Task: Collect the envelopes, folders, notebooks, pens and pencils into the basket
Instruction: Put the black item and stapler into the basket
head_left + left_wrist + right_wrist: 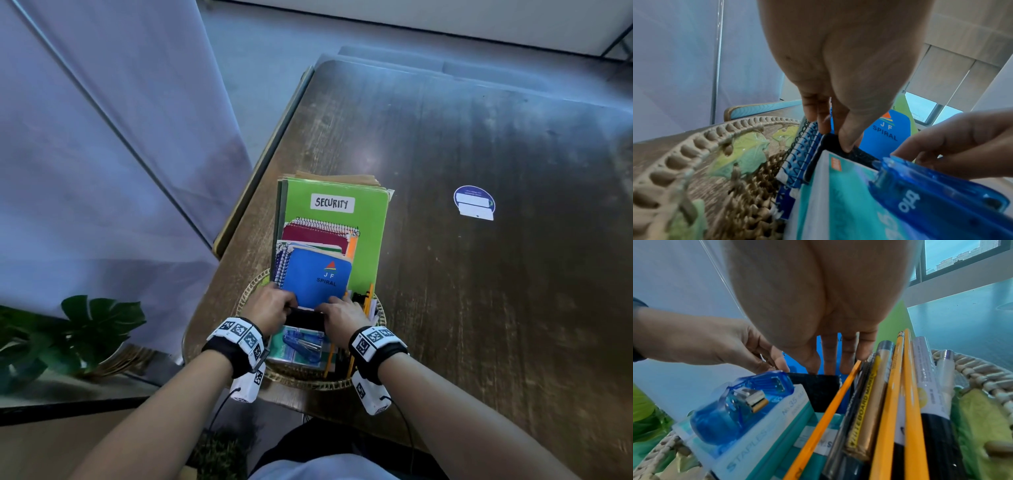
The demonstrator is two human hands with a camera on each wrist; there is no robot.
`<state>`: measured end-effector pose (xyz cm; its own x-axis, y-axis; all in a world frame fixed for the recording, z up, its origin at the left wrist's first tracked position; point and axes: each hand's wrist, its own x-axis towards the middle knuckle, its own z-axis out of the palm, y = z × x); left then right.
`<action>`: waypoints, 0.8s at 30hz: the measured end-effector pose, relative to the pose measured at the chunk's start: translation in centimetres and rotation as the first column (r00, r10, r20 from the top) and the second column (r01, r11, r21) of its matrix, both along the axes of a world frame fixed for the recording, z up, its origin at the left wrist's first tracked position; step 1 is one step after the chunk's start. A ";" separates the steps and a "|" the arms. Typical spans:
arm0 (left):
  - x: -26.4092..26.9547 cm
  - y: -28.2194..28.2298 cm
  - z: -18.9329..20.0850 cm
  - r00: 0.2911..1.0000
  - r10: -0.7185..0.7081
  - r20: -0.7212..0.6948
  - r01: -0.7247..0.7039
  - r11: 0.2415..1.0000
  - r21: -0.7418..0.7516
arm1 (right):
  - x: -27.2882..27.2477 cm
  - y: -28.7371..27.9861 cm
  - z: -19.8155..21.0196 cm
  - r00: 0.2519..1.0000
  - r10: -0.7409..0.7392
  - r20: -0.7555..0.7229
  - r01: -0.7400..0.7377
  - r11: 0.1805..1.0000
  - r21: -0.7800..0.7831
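A round woven basket (250, 291) stands at the table's near left corner. A green folder marked SECURITY (370, 240), a maroon spiral notebook (311, 234) and a blue JF Spiral notebook (318, 277) stand in it. Both hands hold a small black notebook (305, 317) in front of the blue one. My left hand (835, 138) pinches its top left edge between thumb and fingers. At its right end, my right hand (824, 368) has the thumb in front and the fingers behind. Yellow pencils (910, 402) and markers (929, 386) stand at the basket's right side.
A packaged blue stapler (740, 404) lies in the basket's near part. A round blue sticker (474, 202) is on the wooden table (479, 308). A chair back (260, 161) sits at the table's left edge. A leafy plant (85, 329) stands low on the left.
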<state>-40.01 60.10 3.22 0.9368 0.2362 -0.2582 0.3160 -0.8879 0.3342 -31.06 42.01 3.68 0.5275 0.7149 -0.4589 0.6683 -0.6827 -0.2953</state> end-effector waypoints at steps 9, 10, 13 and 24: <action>0.4 0.4 -0.4 0.996 -0.091 0.010 0.090 0.995 0.049 | -0.1 -0.3 0.2 0.999 0.035 0.013 -0.034 0.998 -0.059; 0.5 0.4 -0.3 0.994 -0.109 0.006 0.109 0.991 0.075 | -0.1 -0.3 0.2 0.999 0.043 0.019 -0.042 0.997 -0.065; 0.8 0.6 -0.3 0.989 -0.147 -0.005 0.146 0.983 0.113 | -0.1 -0.3 0.4 0.997 0.076 0.031 -0.073 0.993 -0.092; 0.8 4.7 1.1 0.966 0.254 0.043 -0.251 0.966 -0.064 | 2.5 -4.8 0.5 0.831 -0.553 0.057 0.535 0.823 0.188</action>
<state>-39.19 64.77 4.34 0.8609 0.4527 -0.2323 0.5088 -0.7605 0.4034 -28.55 37.24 4.20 0.8903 0.3545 -0.2857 0.2344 -0.8949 -0.3797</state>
